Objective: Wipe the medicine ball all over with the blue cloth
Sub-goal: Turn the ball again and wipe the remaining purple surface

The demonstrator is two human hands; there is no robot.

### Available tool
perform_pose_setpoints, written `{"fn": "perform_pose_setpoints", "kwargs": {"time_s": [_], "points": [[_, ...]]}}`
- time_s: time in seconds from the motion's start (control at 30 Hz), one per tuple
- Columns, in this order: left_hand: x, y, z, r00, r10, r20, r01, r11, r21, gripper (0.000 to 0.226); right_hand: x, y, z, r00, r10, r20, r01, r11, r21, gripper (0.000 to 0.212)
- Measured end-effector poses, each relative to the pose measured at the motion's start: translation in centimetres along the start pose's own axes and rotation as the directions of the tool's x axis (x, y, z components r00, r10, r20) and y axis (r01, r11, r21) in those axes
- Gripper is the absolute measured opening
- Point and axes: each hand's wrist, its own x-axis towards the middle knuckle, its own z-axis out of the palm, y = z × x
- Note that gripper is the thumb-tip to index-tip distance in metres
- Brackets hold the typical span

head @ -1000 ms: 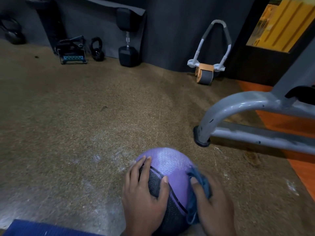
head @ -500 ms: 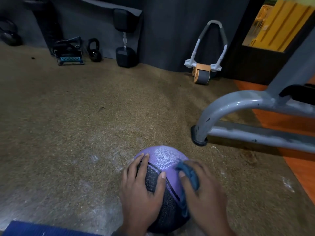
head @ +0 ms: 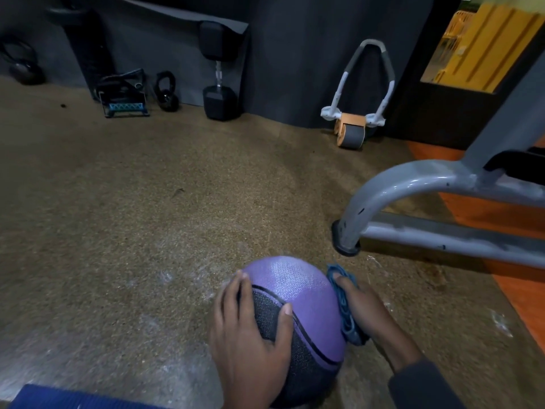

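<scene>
The brown gym floor (head: 124,219) carries the purple-and-black medicine ball (head: 298,317) near a grey machine frame (head: 413,184). The left hand (head: 250,343) lies spread over its near left side, fingers relaxed. The right hand (head: 365,308) grips the bunched blue cloth (head: 343,305) against its right side.

One ball (head: 303,293), one cloth (head: 345,308), two hands, two kettlebells, one dumbbell (head: 219,69).

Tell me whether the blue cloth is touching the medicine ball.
Touching. The head view shows the right hand pressing the blue cloth flat against the medicine ball on its right side, no gap.
</scene>
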Motion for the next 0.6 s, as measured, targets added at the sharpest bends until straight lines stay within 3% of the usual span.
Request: {"fn": "perform_pose_setpoints", "kwargs": {"time_s": [0.1,0.2,0.3,0.37,0.47,0.53,0.6], "points": [[-1.3,1.0,-0.2,0.985,-0.164,-0.053,0.164,0.986,-0.01,0.094,-0.4,1.0,0.4,0.999,-0.014,-0.039,0.015,1.0,0.027,0.032],[-2.1,2.1,0.1,0.967,-0.253,-0.03,0.25,0.965,-0.079,0.093,-1.2,1.2,0.5,0.992,0.038,-0.116,-0.031,0.997,0.067,0.045],[-1.6,2.2,0.1,0.962,-0.272,0.005,0.271,0.957,-0.106,0.087,-4.1,0.6,1.2,0.953,-0.108,-0.283,0.082,0.991,-0.103,0.035],[-0.8,1.9,0.0,0.969,-0.247,0.018,0.247,0.964,-0.096,0.084,-7.0,-0.4,2.4,0.87,-0.337,-0.36,0.252,0.931,-0.263,0.029],[0.0,1.2,0.2,0.98,-0.192,-0.045,0.187,0.978,-0.095,0.067,-10.5,-2.0,4.6,0.702,-0.642,-0.307,0.475,0.744,-0.469,0.033],[0.0,0.7,0.2,0.981,-0.152,-0.12,0.136,0.981,-0.137,0.055,-10.9,-2.4,5.1,0.608,-0.757,-0.238,0.554,0.62,-0.556,0.036],[-0.1,0.2,0.2,0.974,-0.152,-0.169,0.119,0.975,-0.189,0.049,-10.2,-2.8,4.5,0.591,-0.785,-0.185,0.591,0.578,-0.562,0.034]]}}
